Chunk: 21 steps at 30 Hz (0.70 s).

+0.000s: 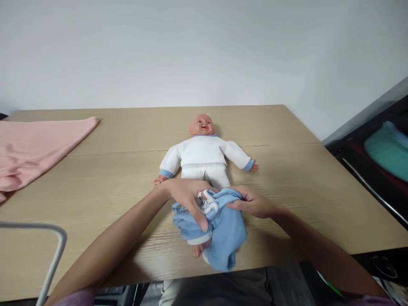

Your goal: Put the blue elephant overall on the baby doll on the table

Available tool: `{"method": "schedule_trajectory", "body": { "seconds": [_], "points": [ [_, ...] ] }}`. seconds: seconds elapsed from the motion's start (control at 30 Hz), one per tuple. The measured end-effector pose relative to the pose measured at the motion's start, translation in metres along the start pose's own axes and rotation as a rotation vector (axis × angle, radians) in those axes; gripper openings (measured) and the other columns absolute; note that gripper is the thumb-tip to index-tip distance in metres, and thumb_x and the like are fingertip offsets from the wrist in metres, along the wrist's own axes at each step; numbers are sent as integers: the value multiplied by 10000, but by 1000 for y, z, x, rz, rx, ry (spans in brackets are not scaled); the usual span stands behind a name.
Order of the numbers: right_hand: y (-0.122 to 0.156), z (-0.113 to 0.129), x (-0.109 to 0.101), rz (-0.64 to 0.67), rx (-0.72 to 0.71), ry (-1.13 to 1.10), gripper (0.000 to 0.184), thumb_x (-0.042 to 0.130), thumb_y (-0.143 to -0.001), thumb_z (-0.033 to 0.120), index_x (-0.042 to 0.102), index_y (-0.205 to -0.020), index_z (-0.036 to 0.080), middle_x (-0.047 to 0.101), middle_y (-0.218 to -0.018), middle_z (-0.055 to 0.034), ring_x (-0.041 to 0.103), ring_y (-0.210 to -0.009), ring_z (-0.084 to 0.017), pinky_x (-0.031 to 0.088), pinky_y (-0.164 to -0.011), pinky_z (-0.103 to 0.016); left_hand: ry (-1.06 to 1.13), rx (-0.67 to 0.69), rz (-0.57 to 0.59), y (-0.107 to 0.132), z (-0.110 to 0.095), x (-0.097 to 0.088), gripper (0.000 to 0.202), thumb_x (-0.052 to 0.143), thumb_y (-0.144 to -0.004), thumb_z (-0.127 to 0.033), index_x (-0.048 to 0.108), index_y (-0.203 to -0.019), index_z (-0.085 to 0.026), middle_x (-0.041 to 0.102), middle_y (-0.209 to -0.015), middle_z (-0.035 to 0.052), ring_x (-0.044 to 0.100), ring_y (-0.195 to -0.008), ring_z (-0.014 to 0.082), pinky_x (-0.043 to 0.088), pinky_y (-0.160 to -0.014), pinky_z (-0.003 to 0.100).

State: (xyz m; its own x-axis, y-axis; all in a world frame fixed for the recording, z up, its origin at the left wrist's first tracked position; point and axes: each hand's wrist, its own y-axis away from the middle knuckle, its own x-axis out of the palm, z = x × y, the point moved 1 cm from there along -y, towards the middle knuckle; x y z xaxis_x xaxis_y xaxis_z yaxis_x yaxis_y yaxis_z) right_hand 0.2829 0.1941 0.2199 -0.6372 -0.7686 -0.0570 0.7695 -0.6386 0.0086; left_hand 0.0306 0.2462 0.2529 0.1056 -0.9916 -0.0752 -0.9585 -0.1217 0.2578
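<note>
**Forearms meet over a blue garment (226, 233) on a doll (204, 153)**

Lilac sleeve edges show at the very bottom of the view. Two forearms run up from them to the middle of a wooden table (302, 182).

The left hand (186, 197) lies curled over the top of the blue garment. Its fingers (199, 219) bend down across the bunched cloth and clamp it, closed rather than spread. Just beside those fingers, toward the right hand, a white and orange patch (207, 203) of the garment shows.

The right hand (253, 203) comes in from the other side. Its thumb and fingers are pinched tight on the garment's upper edge, close to the left fingertips with only the patch between them.

Below both sets of fingers the garment hangs in soft folds toward the near table edge and covers the doll's legs. One bare foot (197, 250) pokes out directly beneath the left fingers.

Just beyond the fingers the doll lies on its back in a white suit with blue cuffs. Its arms are spread and its head points away from the person.

Well away to the left of the left fingers, a pink cloth (35, 148) is spread over the far left of the table. A white bar (54, 255) curves beside the left forearm. Well to the right of the right fingers, off the table, a teal cloth (387, 155) rests on a dark shelf.
</note>
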Motion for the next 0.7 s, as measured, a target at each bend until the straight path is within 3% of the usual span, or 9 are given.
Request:
{"method": "schedule_trajectory", "body": {
  "seconds": [0.17, 0.27, 0.37, 0.43, 0.53, 0.63, 0.7],
  "points": [
    [8, 11, 2, 83, 161, 49, 420, 715, -1073, 606, 728, -1146, 193, 708, -996, -33, 635, -883, -202, 577, -797, -329, -25, 44, -79, -1, 5, -3, 336, 766, -1033, -544, 758, -1106, -216, 772, -978, 20, 711, -873, 197, 600, -807, 295],
    [11, 20, 7, 117, 254, 99, 404, 851, -951, 605, 735, -1026, 225, 720, -953, -21, 642, -837, -217, 587, -780, -351, -53, 100, -141, -2, 9, -4, 308, 708, -1079, -510, 747, -1105, -205, 773, -1041, 33, 716, -931, 196, 602, -875, 295],
    [12, 24, 9, 145, 286, 166, 470, 835, -938, 647, 655, -796, 236, 607, -765, 14, 541, -695, -181, 515, -652, -322, -56, 96, -134, -1, 7, -2, 280, 763, -1043, -477, 719, -1063, -202, 745, -971, 10, 702, -874, 183, 591, -795, 273],
    [12, 22, 9, 167, 264, 122, 526, 779, -981, 669, 619, -747, 227, 545, -721, 21, 491, -659, -158, 452, -588, -289, -20, 75, -129, -1, 4, -1, 324, 866, -956, -460, 717, -1104, -214, 745, -956, -3, 708, -861, 188, 593, -751, 267],
    [13, 13, 7, 101, 196, -39, 507, 796, -975, 679, 673, -837, 207, 565, -755, 26, 497, -678, -140, 450, -588, -255, 69, 46, -55, 1, 2, 0, 417, 956, -849, -447, 755, -1141, -227, 789, -978, 0, 739, -875, 212, 634, -770, 292],
    [14, 6, 4, -51, 155, -125, 554, 795, -966, 728, 684, -892, 190, 593, -798, 21, 521, -720, -139, 494, -662, -256, 90, 2, 39, 2, 6, 1, 377, 979, -815, -483, 808, -1016, -214, 831, -943, 11, 763, -836, 225, 671, -797, 312],
    [14, 4, 3, -116, 154, -136, 579, 785, -964, 758, 693, -910, 189, 605, -823, 16, 535, -751, -146, 516, -710, -269, 61, -5, 22, 2, 10, 0, 366, 981, -817, -506, 825, -968, -212, 844, -923, 12, 770, -813, 223, 679, -794, 306]
  ]
}}
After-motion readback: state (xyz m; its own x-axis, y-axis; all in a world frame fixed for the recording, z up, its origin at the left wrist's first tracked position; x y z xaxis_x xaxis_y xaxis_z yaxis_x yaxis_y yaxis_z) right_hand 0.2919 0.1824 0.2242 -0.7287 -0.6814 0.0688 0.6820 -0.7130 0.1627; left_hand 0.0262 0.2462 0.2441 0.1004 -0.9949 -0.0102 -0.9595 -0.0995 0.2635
